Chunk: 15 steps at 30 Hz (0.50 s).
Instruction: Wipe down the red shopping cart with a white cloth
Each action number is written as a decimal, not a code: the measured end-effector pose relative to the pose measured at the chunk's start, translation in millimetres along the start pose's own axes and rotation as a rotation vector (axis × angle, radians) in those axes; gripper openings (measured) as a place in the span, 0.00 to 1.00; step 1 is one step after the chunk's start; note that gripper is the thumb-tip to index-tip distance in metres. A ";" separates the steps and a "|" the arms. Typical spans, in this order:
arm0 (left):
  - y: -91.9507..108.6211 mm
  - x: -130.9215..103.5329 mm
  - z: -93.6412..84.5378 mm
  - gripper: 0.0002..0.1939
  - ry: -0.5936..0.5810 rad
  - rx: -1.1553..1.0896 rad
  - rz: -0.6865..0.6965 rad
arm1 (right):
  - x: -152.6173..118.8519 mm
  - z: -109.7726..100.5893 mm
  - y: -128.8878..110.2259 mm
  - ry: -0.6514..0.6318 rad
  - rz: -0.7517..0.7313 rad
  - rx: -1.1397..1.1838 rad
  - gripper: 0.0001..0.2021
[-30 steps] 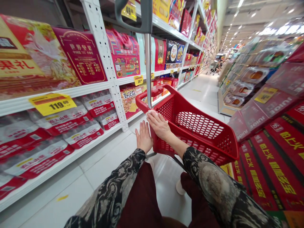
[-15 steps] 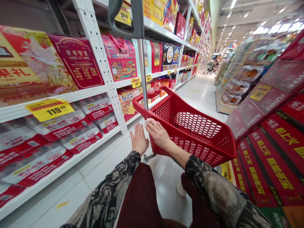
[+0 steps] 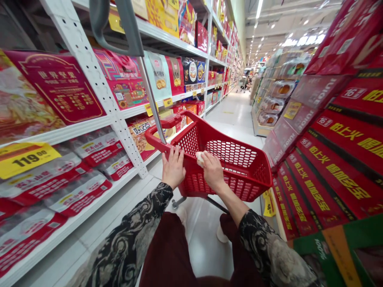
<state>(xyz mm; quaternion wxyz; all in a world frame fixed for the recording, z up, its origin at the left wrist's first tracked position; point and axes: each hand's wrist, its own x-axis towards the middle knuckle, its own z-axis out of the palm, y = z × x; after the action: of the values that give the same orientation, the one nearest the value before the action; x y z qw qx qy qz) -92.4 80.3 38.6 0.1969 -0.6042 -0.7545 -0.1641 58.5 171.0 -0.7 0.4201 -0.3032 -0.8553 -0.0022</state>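
Observation:
A red plastic shopping basket cart [image 3: 230,149] with perforated sides stands in front of me, and a metal pole with a grey handle [image 3: 128,30] rises at its left corner. My left hand [image 3: 174,167] lies open with fingers spread against the near left corner of the cart. My right hand [image 3: 212,169] is closed on a crumpled white tissue [image 3: 200,158] at the cart's near side rim. The inside of the cart shows only its red walls and floor where visible.
White shelving [image 3: 113,107] with boxed goods and wrapped bottles runs along the left. Stacked red drink cartons [image 3: 335,175] rise close on the right. The tiled aisle [image 3: 229,115] stretches ahead, with people and a trolley far off.
My left hand has come up against the cart's corner. My right hand has moved right along the rim, and the white tissue now shows clearly. The view has shifted to the right.

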 end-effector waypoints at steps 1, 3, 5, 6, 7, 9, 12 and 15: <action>2.3 2.7 0.4 0.33 -0.010 0.005 0.020 | -8.5 -9.3 14.5 0.035 0.045 -0.015 0.20; 7.8 6.1 2.6 0.31 -0.017 0.003 0.050 | -22.9 -26.4 39.1 0.121 0.152 -0.059 0.20; 14.1 7.2 6.2 0.29 -0.015 -0.009 0.069 | -33.3 -38.1 51.0 0.177 0.238 -0.108 0.19; 17.4 7.4 8.3 0.28 -0.013 -0.016 0.076 | -37.2 -40.9 51.0 0.178 0.255 -0.126 0.18; 20.6 7.5 10.5 0.27 -0.010 -0.023 0.083 | -40.5 -41.5 47.2 0.163 0.252 -0.136 0.18; 26.3 8.3 14.9 0.25 -0.003 -0.034 0.106 | -46.0 -37.0 31.7 0.093 0.196 -0.133 0.19; 31.7 11.6 20.0 0.20 -0.006 -0.046 0.147 | -54.7 -25.3 6.5 -0.008 0.087 -0.122 0.22; 31.4 16.4 21.2 0.16 -0.038 -0.063 0.199 | -65.7 -23.0 0.0 -0.017 0.049 -0.115 0.21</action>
<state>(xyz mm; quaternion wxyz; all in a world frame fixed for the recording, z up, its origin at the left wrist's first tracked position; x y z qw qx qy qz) -66.9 111.3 28.7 0.1788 -0.6849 -0.6889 -0.1561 105.5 131.1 -33.2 0.3945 -0.3477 -0.8497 -0.0387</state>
